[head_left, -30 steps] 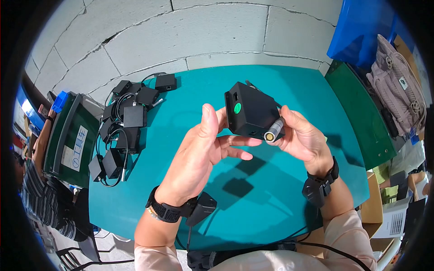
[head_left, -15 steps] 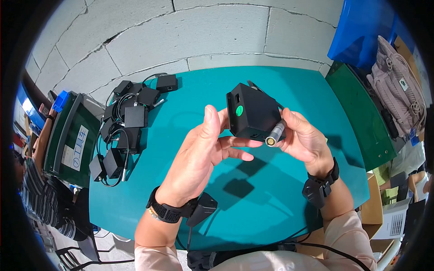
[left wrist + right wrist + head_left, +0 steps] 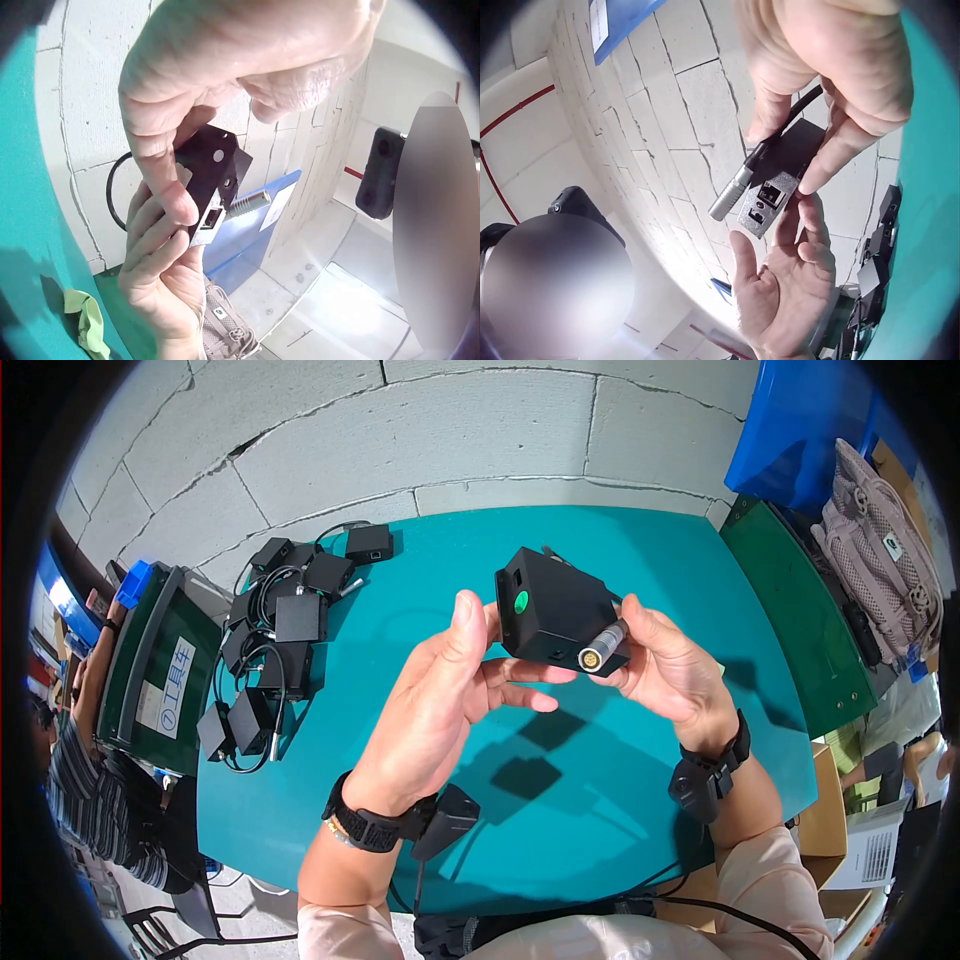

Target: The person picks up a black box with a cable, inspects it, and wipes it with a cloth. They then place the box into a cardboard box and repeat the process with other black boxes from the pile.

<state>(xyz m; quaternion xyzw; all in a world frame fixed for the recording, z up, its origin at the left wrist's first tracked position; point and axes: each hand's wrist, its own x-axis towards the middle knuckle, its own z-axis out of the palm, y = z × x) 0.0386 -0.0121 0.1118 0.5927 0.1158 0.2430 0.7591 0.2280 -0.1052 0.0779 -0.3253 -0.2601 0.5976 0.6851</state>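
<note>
A black box with a green round sticker is held above the table. My right hand grips its right side, thumb beside the silver cable connector, whose pin end faces me. My left hand has its thumb raised off the box and its fingers extended, some touching the box's left side and underside. Ports show on the silver end face in the right wrist view, where the black cable runs under the right thumb.
Several black boxes with coiled cables lie at the table's left. Green bins flank the teal table, a mesh bag is at the right, and a block wall stands behind. A yellow-green cloth lies on the table.
The box and connector shifted slightly right and down, then back left, with a small change in tilt. Both hands keep nearly the same pose.
</note>
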